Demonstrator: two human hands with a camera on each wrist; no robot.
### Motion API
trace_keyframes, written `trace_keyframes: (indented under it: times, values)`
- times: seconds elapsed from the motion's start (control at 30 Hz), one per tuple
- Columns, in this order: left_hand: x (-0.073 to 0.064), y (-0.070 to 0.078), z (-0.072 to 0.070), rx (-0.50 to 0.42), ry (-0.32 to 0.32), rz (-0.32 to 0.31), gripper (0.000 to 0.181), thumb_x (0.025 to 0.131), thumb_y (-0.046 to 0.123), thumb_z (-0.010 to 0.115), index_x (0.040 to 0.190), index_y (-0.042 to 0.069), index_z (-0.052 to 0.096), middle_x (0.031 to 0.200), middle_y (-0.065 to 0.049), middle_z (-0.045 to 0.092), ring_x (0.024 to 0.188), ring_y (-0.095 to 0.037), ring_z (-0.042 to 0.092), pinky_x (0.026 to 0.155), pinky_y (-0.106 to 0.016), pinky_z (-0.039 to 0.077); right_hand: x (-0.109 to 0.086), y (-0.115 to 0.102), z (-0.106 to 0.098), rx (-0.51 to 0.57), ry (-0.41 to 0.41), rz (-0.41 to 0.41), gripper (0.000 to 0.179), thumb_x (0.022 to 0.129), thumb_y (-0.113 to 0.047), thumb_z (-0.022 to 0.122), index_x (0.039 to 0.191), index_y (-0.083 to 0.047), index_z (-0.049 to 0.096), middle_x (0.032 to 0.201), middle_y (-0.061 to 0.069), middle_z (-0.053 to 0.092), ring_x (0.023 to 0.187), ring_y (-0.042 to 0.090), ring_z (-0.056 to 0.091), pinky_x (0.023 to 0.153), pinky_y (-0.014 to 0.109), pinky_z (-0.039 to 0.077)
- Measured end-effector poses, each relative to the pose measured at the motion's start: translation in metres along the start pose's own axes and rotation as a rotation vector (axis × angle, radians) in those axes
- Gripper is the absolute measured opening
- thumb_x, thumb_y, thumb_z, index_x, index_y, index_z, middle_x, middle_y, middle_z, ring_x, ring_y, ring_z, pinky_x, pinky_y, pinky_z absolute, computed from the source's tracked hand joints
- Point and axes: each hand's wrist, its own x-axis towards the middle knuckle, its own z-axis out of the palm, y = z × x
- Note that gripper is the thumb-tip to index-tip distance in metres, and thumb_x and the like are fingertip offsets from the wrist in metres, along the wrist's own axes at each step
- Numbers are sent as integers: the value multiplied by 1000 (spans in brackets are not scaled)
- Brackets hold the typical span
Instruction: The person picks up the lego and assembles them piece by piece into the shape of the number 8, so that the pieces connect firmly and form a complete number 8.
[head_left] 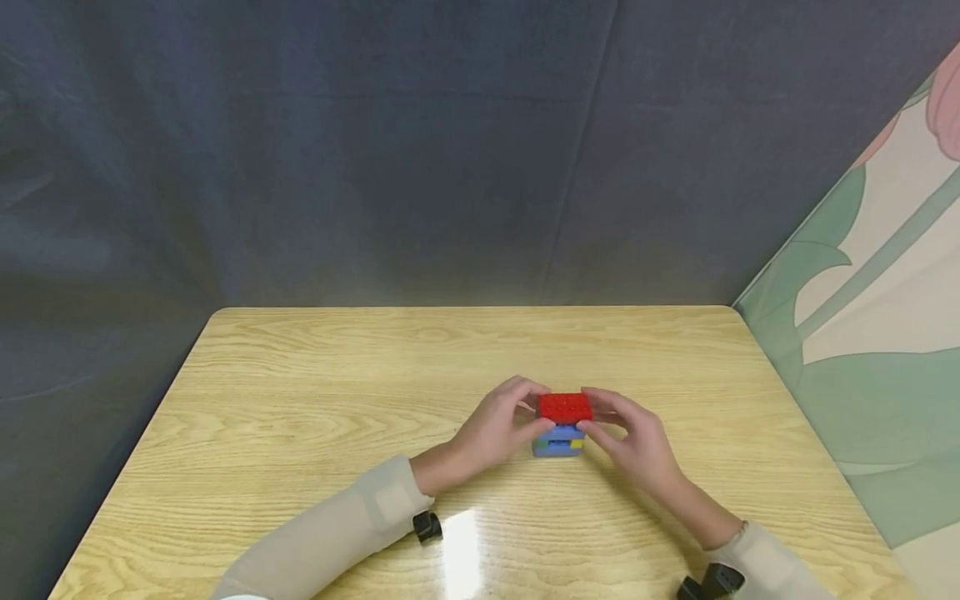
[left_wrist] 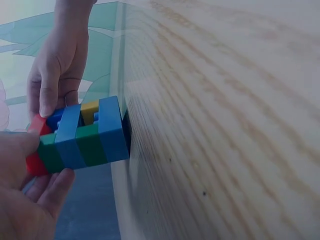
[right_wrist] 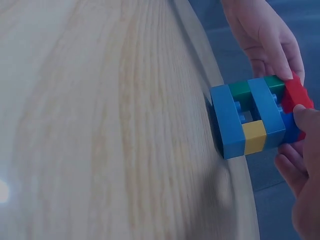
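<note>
A small tower of toy building bricks stands on the wooden table. At its base lies a long blue brick point(right_wrist: 227, 122), with a green brick point(left_wrist: 91, 145) and a yellow brick point(right_wrist: 255, 137) side by side above it. Over these sits a second long blue brick point(left_wrist: 69, 137), then another green and a darker blue brick point(right_wrist: 290, 127). A studded red brick point(head_left: 565, 407) tops the tower. My left hand point(head_left: 498, 423) grips the red brick's left end between thumb and fingers. At the right end, my right hand point(head_left: 637, 437) pinches it likewise.
The light wood table point(head_left: 337, 358) reaches back to a dark curtain point(head_left: 390, 167). A floral-patterned cloth point(head_left: 885, 400) hangs along the right side. Black straps with small devices point(head_left: 427, 527) are worn at both sleeves.
</note>
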Motion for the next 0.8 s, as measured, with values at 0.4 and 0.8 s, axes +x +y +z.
trace_keyframes:
  times: [0.4,0.8]
  values:
    - [5,-8,6,-52,125,-64,50,96,10,71,142,0,54,132,-12,58,110,-18,64,89,-19,54,10,7,9,-15,27,105,51,80,9,81,128,2,65,117,17,72,94,25,70,80,19,57]
    - [10,-17,11,-172,215,-113,46,95,4,70,137,-1,53,132,-15,58,116,-28,64,89,-22,55,19,8,13,59,17,213,39,93,-2,73,130,-1,65,123,15,70,97,26,70,83,16,55]
